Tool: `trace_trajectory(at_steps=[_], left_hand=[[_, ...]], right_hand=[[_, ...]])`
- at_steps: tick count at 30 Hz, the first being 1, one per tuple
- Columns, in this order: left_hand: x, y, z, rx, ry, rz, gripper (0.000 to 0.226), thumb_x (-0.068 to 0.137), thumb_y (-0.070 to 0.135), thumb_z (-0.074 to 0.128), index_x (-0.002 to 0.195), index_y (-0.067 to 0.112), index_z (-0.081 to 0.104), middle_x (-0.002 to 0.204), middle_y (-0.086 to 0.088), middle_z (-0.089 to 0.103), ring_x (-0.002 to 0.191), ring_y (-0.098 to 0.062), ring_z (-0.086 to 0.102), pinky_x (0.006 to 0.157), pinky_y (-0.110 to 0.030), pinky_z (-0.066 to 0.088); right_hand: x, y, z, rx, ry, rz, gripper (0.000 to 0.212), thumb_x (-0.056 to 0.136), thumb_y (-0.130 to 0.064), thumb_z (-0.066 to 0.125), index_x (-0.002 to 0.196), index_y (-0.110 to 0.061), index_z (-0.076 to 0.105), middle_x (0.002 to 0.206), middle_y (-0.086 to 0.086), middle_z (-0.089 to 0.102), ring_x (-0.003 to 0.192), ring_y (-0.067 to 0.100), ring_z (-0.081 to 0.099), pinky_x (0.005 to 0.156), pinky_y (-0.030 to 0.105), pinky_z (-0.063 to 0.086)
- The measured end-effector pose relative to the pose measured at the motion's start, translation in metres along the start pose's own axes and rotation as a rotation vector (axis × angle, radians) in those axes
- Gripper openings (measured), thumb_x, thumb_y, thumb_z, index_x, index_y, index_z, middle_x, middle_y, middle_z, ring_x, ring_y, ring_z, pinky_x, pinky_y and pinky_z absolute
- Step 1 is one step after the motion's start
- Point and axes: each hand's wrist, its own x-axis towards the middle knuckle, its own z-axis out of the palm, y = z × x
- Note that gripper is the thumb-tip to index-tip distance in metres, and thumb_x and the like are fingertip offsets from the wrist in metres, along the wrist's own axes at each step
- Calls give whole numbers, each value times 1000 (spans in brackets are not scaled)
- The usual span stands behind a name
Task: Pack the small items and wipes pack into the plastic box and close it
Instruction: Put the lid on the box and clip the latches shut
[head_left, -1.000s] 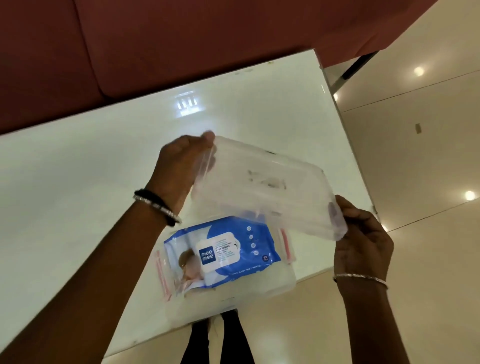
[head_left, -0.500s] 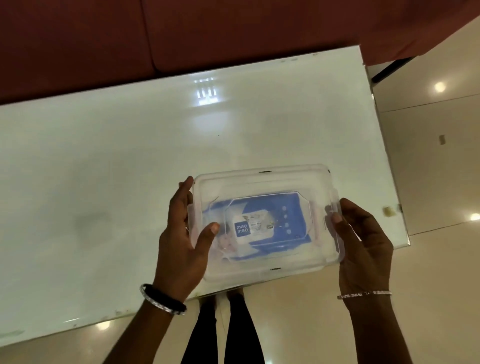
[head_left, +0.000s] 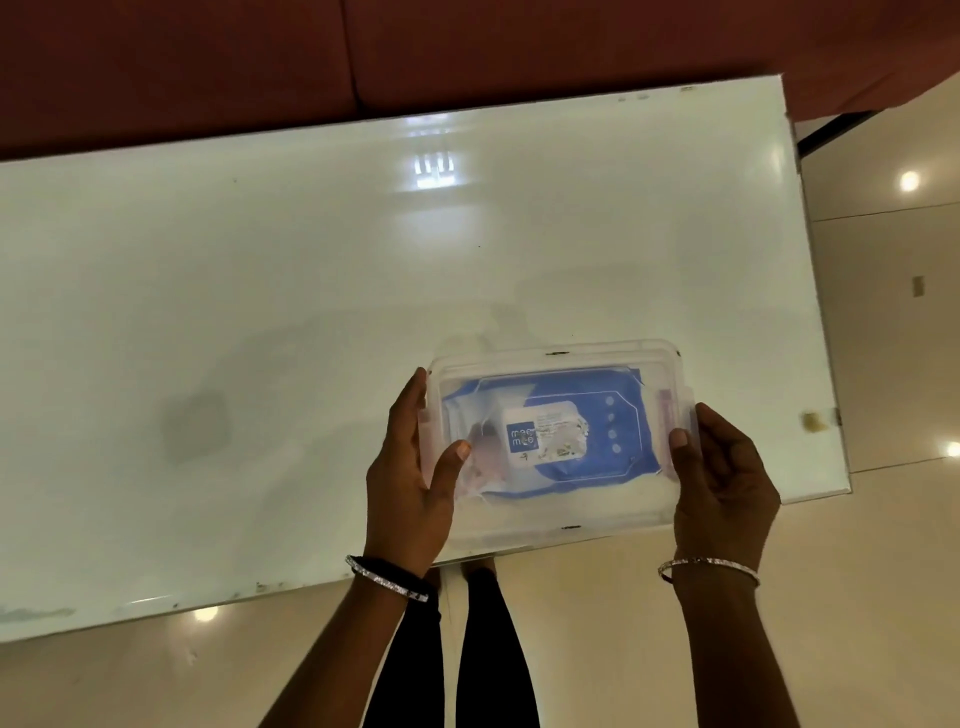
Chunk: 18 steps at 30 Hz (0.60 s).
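Note:
A clear plastic box (head_left: 561, 512) sits at the near edge of the white table (head_left: 260, 312), with its translucent lid (head_left: 561, 358) lying flat on top. Through the lid I see the blue wipes pack (head_left: 587, 431) with its white label. A thin pink-edged item (head_left: 666, 415) shows at the box's right end; other small items are blurred. My left hand (head_left: 410, 478) grips the box's left end, thumb on the lid. My right hand (head_left: 722, 483) grips the right end, thumb pressed on the lid's edge.
A dark red sofa (head_left: 467, 47) runs along the table's far side. The table's right edge (head_left: 810, 312) drops to a shiny tiled floor (head_left: 883, 571). My legs (head_left: 483, 649) stand below the near edge. A faint grey smudge (head_left: 195, 426) marks the tabletop on the left.
One second ago both hands held the lid tilted above the open box. The lid has come down flat onto the box, and both hands now clasp its ends.

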Motion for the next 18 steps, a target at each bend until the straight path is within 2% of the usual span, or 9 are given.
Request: trace_trajectory(at_steps=[2,3,6,9,11,13,16,18], left_hand=[[0,-4,-1,-63,15,-84,70,85,21,70,146,25,34,141,9,49,126,-11,52,93,-15,48],[0,-6,0,-109,29,-135,70,83,24,72,145,25,38,139,7,53,124,-11,54,92,-15,49],[-2,-14,2,-218,54,-286,62,78,29,76,135,23,52,132,2,61,120,-14,59,98,-34,52],[-2,-19,7,-299,58,-399,52,75,34,77,122,20,61,119,-1,69,109,-21,66,89,-39,57],[-4,-19,9,-297,124,-389,45,73,33,80,113,19,64,111,0,71,101,-20,69,77,-24,59],[-8,-16,13,-262,209,-358,40,71,34,82,103,17,64,101,3,72,94,-14,70,64,-6,52],[-14,-8,16,-179,299,-319,37,71,37,80,97,14,65,91,4,70,88,-9,67,57,1,45],[-17,-4,14,-107,333,-294,34,77,37,75,98,12,68,90,2,70,83,-11,65,58,4,42]], right_hand=[[-1,-1,2,-36,-2,8,34,89,-21,71,122,-22,66,120,-2,71,113,10,67,103,42,51],[-1,-2,2,-45,-6,16,35,89,-21,70,123,-21,65,121,-1,71,113,10,67,103,42,50],[2,-5,-1,-6,-36,68,35,89,-16,71,123,-18,65,120,3,71,114,12,67,102,38,51],[8,-11,-7,24,-90,134,32,86,-15,73,116,-23,69,110,2,76,106,12,71,91,25,56],[12,-14,-9,34,-115,170,30,83,-15,75,112,-23,71,103,0,78,98,11,73,84,21,58],[15,-17,-9,14,-113,194,30,82,-13,76,109,-23,71,100,3,79,91,10,75,83,25,60],[15,-19,-5,-95,-89,156,30,84,-9,74,112,-18,70,102,7,77,85,3,73,80,20,58],[12,-19,-3,-177,-78,116,32,87,-10,71,119,-14,67,110,8,74,95,6,72,86,25,57]])
